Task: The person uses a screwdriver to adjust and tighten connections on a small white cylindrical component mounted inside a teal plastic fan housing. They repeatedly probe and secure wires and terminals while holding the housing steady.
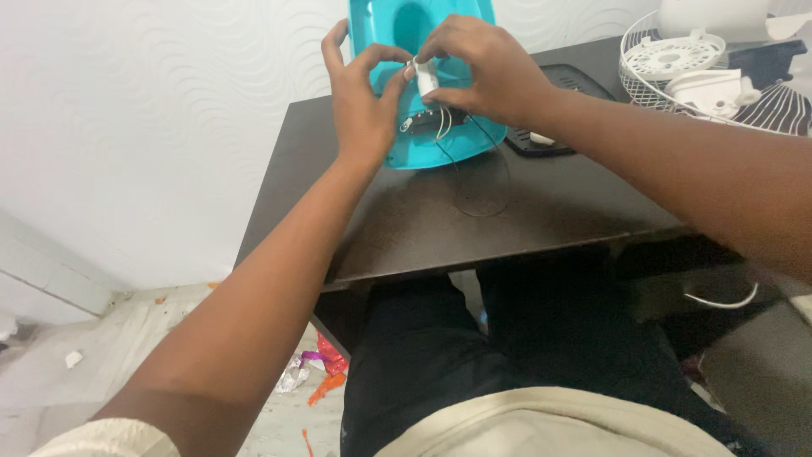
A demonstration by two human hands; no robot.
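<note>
Hands, left (362,101) and right (486,72), pinch a white part (425,78) over the teal housing (406,34) at twelve o'clock on the tabletop (507,211), apparently mid-wiring, needing steady fingers.

One turquoise housing (423,25), one white capacitor (425,78), one fan grille (668,59), two hands.

1. The near half of the dark counter (541,220) lies bare, giving open passage in front of the turquoise plastic housing (423,25).
2. Thin wires (474,169) loop onto that stretch.
3. A black flat device (554,114) sits just right of the housing.
4. The white fan grille (677,59) crowds the far right corner.
5. The white wall (152,101) closes the left and back.
</note>
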